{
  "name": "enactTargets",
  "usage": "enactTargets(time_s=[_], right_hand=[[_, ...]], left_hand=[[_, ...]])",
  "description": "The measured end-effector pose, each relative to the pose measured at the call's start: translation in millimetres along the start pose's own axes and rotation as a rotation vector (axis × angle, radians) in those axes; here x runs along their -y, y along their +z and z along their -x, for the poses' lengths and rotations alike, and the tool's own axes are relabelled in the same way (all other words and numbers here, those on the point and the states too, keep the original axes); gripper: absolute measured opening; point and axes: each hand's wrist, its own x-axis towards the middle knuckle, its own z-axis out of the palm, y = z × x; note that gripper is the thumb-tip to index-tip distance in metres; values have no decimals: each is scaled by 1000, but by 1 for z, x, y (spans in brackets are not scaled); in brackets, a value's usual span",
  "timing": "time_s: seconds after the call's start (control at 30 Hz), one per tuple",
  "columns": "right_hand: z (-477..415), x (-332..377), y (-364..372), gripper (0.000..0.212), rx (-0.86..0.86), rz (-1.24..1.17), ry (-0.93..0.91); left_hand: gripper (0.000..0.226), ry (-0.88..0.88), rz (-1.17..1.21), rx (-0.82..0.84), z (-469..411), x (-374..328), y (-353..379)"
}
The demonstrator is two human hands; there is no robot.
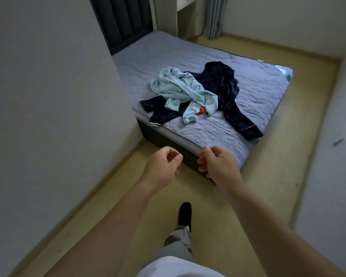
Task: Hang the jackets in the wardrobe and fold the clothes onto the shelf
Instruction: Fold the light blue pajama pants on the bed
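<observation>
A light blue patterned garment point(185, 92) lies crumpled on the bed point(258, 92), on top of a dark navy garment point(226, 90) that spreads out to both sides. A small red item point(201, 110) peeks out beneath the blue one. My left hand point(163, 166) and my right hand point(218, 164) hang in front of me over the floor near the bed's foot corner, both empty with fingers loosely curled. Neither hand touches the clothes.
A white wall point(48, 96) stands close on the left. The dark headboard point(124, 21) sits at the back, a white cabinet point(188, 9) and curtain point(215, 17) beyond. Wooden floor point(278, 176) runs around the bed. My foot point(185, 213) steps forward.
</observation>
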Motion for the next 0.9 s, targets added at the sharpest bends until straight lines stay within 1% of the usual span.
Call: enactTargets(time_s=[0.2,0.4,0.53,0.7,0.8,0.9], right_hand=[[-150,4,-52,28,-75,76,39],[-280,21,-103,24,-42,172,143],[-354,22,-132,24,-50,140,187],[-462,12,-167,24,9,143,219],[-536,0,-185,24,87,119,238],[-611,-9,-206,26,182,170,264]], left_hand=[[11,-50,18,103,-162,-15,65],[15,-120,-12,221,-309,-61,115],[14,-170,-8,251,-388,-88,150],[12,-250,-49,226,-464,-92,194],[12,-331,-66,146,-502,-86,220],[13,-484,-58,34,-536,-83,246]])
